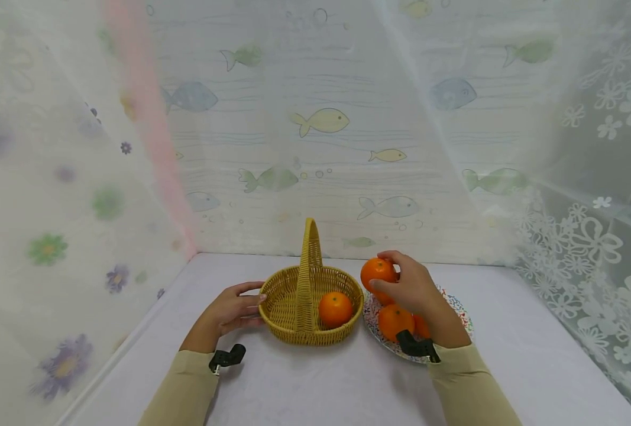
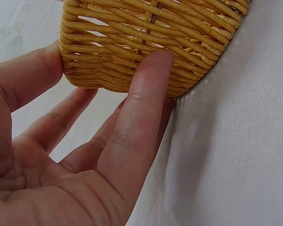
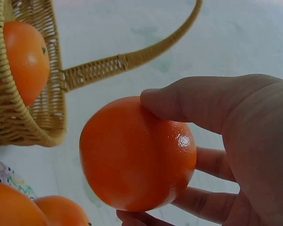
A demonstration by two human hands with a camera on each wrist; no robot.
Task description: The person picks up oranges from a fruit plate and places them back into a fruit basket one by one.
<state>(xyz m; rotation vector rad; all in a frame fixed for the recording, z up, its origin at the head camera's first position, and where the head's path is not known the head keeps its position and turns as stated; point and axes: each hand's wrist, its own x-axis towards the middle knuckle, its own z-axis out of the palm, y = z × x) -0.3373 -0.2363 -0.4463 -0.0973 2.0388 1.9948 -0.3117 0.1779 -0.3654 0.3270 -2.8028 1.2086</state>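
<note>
Noting one held orange clamped in the right hand, near one plate, we count a second orange inside one basket, plus at least three oranges on the plate. The left hand rests extended fingers against the basket's end.

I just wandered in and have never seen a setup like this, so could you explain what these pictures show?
Happily! There is no robot here, just one person's two bare hands. The widest picture comes from a camera worn on the head, looking forward and down; the two close-ups come from cameras worn on the left and right wrists. On the white surface stand a yellow woven basket with one orange inside, and a patterned plate bearing more oranges. The left hand touches the basket's side. The right hand holds another orange between thumb and fingers.
</note>
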